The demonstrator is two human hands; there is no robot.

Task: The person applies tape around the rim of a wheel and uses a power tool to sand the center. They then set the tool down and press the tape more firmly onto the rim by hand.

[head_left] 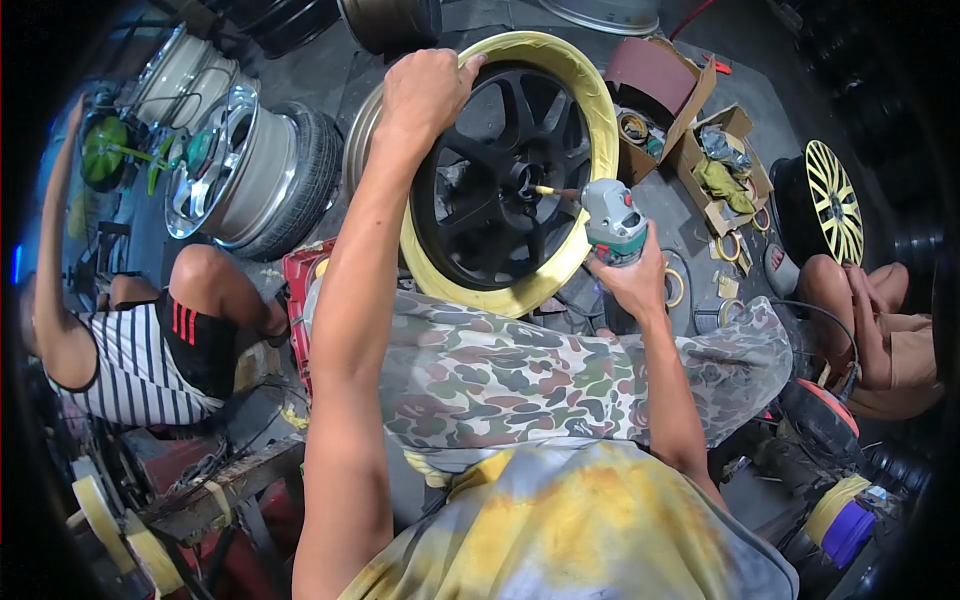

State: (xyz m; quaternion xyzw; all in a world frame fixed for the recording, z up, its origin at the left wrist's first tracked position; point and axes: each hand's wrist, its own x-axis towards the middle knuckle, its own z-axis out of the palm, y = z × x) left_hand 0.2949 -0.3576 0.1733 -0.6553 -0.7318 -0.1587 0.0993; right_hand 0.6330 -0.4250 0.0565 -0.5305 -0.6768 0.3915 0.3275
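Observation:
A black spoked wheel rim (500,190) with its outer lip wrapped in yellow masking tape stands upright against my knees. My left hand (425,92) grips the top of the taped lip. My right hand (632,277) holds a grey and green rotary power tool (612,220), whose thin bit (552,190) points left at the hub area of the rim. My legs in camouflage shorts (520,375) sit below the rim.
A person in a striped shirt (140,365) sits at left beside a chrome wheel with tyre (255,170). Another person's legs (880,330) are at right near a yellow-spoked rim (835,200). Cardboard boxes (690,130) with tape rolls lie behind. More tape rolls (840,510) sit lower right.

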